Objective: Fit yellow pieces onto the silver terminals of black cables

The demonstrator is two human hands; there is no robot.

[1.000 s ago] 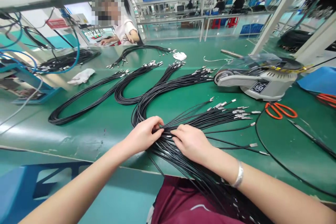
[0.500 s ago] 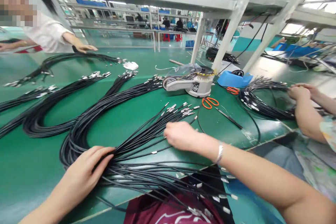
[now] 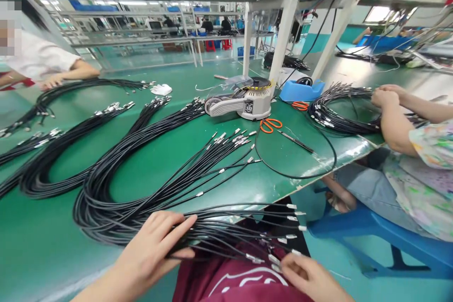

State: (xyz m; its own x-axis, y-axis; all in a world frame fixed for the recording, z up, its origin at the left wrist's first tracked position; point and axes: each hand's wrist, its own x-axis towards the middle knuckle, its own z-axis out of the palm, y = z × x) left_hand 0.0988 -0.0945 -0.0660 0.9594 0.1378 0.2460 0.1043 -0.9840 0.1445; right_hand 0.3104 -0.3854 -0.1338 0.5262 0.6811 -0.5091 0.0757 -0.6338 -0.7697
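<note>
Your right hand [image 3: 311, 276] has dropped from the worktop [image 3: 283, 163] to your lap, fingertips at the metal ends [image 3: 272, 258] of the black cable bundle [image 3: 219, 227]; whether it pinches one cannot be told. Your left hand [image 3: 155, 245] stays spread flat and open on that bundle, which overhangs the worktop edge. Beyond lie orange scissors [image 3: 271, 125] and a tape dispenser [image 3: 244, 101]. A co-worker's hand [image 3: 384, 99] rests on another coil [image 3: 336, 120].

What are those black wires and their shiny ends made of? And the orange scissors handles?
The cables look coated in black plastic or rubber: smooth, slightly glossy, bending in loops. Their tips look like metal, silvery and glinting. The scissors handles look like orange plastic, evenly coloured.
</note>
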